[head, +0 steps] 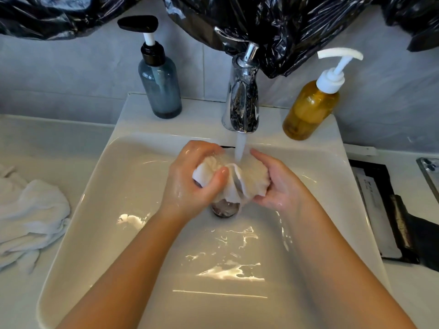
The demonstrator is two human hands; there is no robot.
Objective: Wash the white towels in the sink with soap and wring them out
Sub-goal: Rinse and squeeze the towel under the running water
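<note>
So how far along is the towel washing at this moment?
Midway. Done: nothing plainly finished. In hand: left hand and right hand grip one towel under the running tap, over the sink. Left: wringing it out, and the pile on the counter, whose state I cannot tell.

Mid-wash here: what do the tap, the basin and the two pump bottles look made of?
Tap: polished chrome-look metal, mirror reflections. Basin: glossy white ceramic, probably; sharp highlights. Left bottle: translucent smoky grey-blue, glass or plastic unclear. Right bottle: translucent amber, likewise; white plastic-looking pump.
</note>
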